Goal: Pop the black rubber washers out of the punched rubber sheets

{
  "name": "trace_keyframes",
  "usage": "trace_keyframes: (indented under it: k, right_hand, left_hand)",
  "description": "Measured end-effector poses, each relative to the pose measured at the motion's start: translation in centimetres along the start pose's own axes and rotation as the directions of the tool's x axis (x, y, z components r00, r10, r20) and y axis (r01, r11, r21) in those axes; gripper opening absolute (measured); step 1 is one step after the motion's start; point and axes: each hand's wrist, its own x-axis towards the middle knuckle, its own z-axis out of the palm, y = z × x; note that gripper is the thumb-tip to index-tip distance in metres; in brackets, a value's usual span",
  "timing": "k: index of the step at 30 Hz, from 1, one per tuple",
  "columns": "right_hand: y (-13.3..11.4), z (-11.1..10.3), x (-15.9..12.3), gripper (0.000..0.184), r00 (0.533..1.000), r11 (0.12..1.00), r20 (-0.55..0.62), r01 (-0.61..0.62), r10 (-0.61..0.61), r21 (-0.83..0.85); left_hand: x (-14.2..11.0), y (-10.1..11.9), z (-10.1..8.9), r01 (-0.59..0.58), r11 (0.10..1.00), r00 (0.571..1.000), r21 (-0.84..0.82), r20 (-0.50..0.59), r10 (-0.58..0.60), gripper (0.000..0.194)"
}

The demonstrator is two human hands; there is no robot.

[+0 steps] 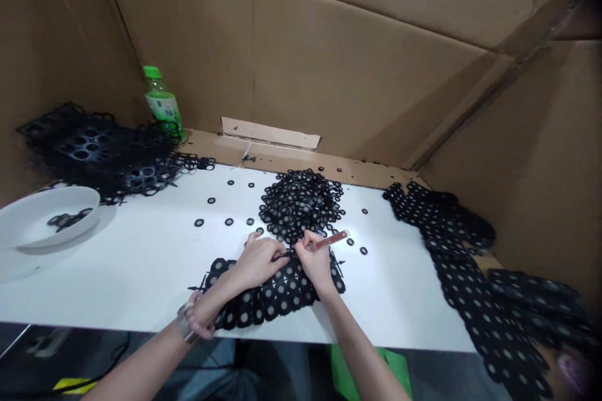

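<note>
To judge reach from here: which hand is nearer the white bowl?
Left. The left hand is on the black ring mesh, to the right of the white bowl; the right hand, holding a red tool, lies farther right still.

The lace strip point(263, 297) in front of you is black, patterned all over with pale grey circles, and the heap of rings point(298, 203) beyond it matches, with black rims and grey centres. Your slim tool point(329, 239) is red. The surface point(141, 276) and bowl point(47, 216) are white, the bottle cap point(152, 72) is bright green, the beaded bracelet point(197, 322) is pink, and the cardboard walls point(329, 56) are plain brown.
</note>
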Motion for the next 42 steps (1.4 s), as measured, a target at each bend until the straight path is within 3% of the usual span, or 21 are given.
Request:
trace_keyframes:
  k: [9,17,24,28,33,35,39,42]
  right_hand:
    - [0.1,-0.1,0.0,0.028,1.000,1.000,0.010,0.000,0.000,-0.013]
    - [0.0,0.3,-0.4,0.026,0.995,1.000,0.103,0.015,-0.016,0.012]
    - [-0.1,-0.3,-0.2,0.029,0.994,0.982,0.066,-0.098,0.089,0.164]
    - [0.0,-0.3,-1.1,0.029,0.978,0.923,0.041,-0.208,0.206,0.323]
    - [-0.8,0.0,-2.5,0.036,0.900,0.710,0.032,-0.363,0.434,0.604]
    - [-1.1,-0.2,-2.3,0.034,0.909,0.752,0.012,-0.353,0.418,0.557]
    - [-1.1,-0.5,-1.1,0.028,0.977,0.951,0.029,-0.214,0.213,0.225]
    - [-0.9,-0.3,-0.7,0.028,0.990,0.984,0.039,-0.138,0.134,0.110]
  left_hand:
    - [0.0,0.0,-0.1,0.002,0.999,1.000,-0.055,-0.005,-0.002,0.018]
    - [0.1,-0.1,-0.2,0.009,0.988,1.000,-0.152,0.017,-0.006,0.019]
    - [-0.5,0.8,-1.5,-0.037,0.976,0.999,-0.216,0.010,0.040,0.017]
    - [-1.3,1.4,-2.1,0.003,0.981,0.999,-0.193,0.050,0.007,0.016]
    - [-1.7,1.0,-1.5,0.106,0.993,0.991,-0.052,0.087,-0.101,0.022]
    - [-1.7,0.8,-1.2,0.117,0.993,0.991,-0.021,0.072,-0.115,0.026]
    - [-1.6,0.6,-1.1,0.087,0.996,0.994,0.017,0.070,-0.088,0.024]
    - [-1.5,0.5,-1.2,0.064,0.998,0.996,0.028,0.064,-0.066,0.023]
